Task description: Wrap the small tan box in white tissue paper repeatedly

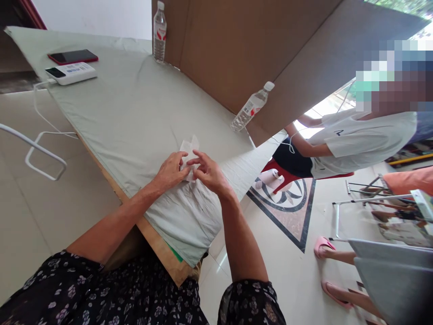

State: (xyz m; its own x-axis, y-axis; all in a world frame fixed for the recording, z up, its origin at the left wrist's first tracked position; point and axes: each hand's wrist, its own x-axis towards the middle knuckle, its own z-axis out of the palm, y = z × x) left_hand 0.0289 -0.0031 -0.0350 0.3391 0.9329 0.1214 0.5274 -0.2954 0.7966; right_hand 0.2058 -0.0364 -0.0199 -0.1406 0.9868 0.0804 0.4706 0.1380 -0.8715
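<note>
My left hand point(171, 170) and my right hand point(209, 170) meet over a small piece of white folded paper point(189, 146) on the pale green cloth of the table point(128, 117). Both hands pinch the near part of the paper, fingertips pressed together on it. The far end of the paper sticks out beyond my fingers; the rest is hidden under them.
Two clear water bottles stand by a brown cardboard wall point(237, 49): one upright point(159, 31), one leaning point(252, 107). A red phone point(72, 57) and a white power bank point(71, 73) with a cable lie at the far left. Another person point(355, 140) sits at the right; someone's feet in pink slippers point(324, 246).
</note>
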